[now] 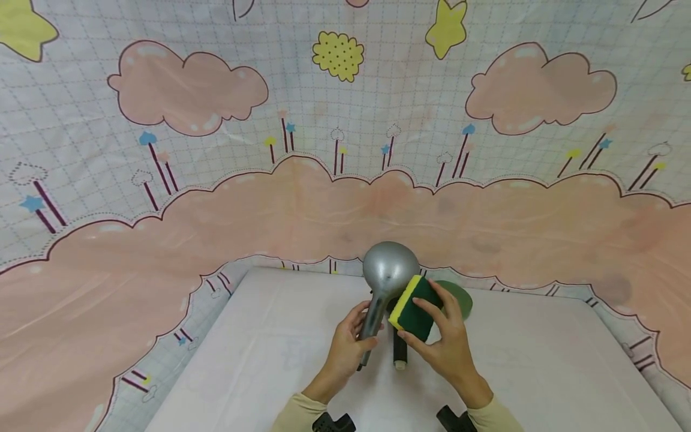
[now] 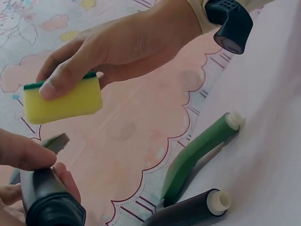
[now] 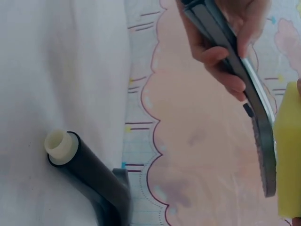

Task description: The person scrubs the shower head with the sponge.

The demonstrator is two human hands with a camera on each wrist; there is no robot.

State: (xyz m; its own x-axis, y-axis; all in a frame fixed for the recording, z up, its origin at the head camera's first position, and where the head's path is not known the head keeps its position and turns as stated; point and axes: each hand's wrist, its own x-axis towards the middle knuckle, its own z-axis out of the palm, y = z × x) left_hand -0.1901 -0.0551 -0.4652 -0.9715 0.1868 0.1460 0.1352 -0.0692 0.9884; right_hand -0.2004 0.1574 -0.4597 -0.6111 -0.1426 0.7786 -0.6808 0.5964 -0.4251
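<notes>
A silver shower head is raised in the middle of the head view, its round head up and its handle slanting down. My left hand grips that handle, thumb across the front. Between thumb and fingertips, my right hand pinches a sponge, yellow on one side and dark green on the other. In the right wrist view the sponge's yellow side stands close beside the shower head's face, which is seen edge-on.
Behind the hands a black shower head lies on the white tabletop, its head hidden. A green shower head is beside it, partly covered by the right hand. Patterned cloth surrounds the table.
</notes>
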